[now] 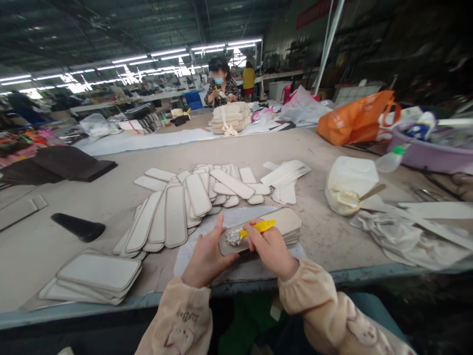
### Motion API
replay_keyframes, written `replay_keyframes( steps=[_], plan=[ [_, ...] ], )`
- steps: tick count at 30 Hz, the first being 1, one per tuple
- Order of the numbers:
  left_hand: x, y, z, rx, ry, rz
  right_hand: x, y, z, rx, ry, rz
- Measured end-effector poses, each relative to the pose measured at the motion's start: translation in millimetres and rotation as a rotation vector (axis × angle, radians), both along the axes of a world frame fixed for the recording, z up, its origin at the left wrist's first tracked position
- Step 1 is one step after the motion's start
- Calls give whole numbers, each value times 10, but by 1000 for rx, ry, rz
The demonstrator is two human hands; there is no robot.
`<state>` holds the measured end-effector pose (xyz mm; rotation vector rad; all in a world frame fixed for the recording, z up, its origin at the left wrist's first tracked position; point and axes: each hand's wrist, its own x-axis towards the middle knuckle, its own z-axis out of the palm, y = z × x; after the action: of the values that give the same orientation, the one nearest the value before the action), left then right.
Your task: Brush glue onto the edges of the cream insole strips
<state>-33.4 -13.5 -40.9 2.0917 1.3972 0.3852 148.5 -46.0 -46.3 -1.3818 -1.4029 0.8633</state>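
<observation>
Our left hand (pixel 207 257) spreads at a likely light, stiff panel (pixel 287 220), best held edgewise, while our right hand (pixel 269 248) pinches a brush (pixel 264 226).

factory workshop: strip lights (pixel 168 52), long worktable (pixel 281 146), heaped flat pieces (pixel 176 214)

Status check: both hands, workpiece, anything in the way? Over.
Right hand gripping yellow-handled brush, head over beige round-cornered panel atop stack. Left hand spread at panel's left end. White round-cornered panels heaped beyond; none between brush and panel.
</observation>
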Motion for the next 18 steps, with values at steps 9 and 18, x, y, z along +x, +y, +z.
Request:
replay_keyframes(
  steps=[9,18],
  plan=[
    [31,3,78,-12,125,4,926,-28,128,-96,-252,-366],
    [50,0,77,3,155,-7,1141,-124,155,2,-196,-460]
  ],
)
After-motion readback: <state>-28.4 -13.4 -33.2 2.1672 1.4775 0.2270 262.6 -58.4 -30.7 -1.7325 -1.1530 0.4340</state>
